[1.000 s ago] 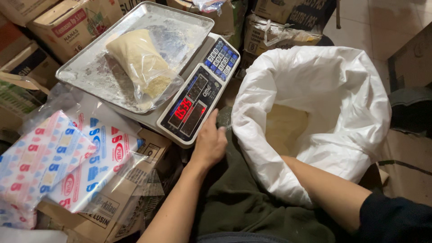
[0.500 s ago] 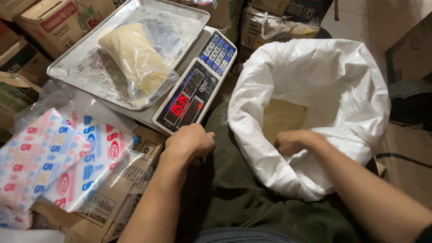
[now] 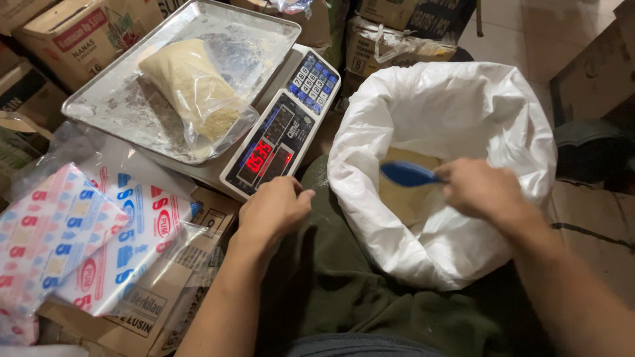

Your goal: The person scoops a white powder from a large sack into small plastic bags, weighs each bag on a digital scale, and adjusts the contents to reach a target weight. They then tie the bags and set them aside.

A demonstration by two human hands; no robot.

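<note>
Right hand [image 3: 483, 192] clamped on a blue scoop [image 3: 407, 173], held over the mouth of a big white sack [image 3: 463, 119] at right; scoop blade sits above the tan powder [image 3: 410, 198] inside, contact unclear. Left hand [image 3: 274, 210] loosely curled, fingers together, holding nothing, resting just near the front edge of the digital scale [image 3: 281, 135], red readout lit. On the scale's metal tray [image 3: 106, 106], far left, a clear plastic bag [image 3: 195, 92] part-filled with the same tan powder, lying on its side, mouth toward the keypad.

Risks, judged: a lifted scoop could spill powder on the dark green cloth [image 3: 331, 284] between sack and scale, since that gap must be crossed; the lying bag looks unsealed and could leak onto the tray; the left hand, this close, could bump the scale and upset the reading.

Packages: near left, flat plastic packets [image 3: 63, 238], white-pink and white-blue with red ovals, stacked on a brown carton [image 3: 152, 317]. Far left, brown cardboard boxes [image 3: 66, 33] with red label bands. More worn cartons [image 3: 390, 36] behind the sack.
</note>
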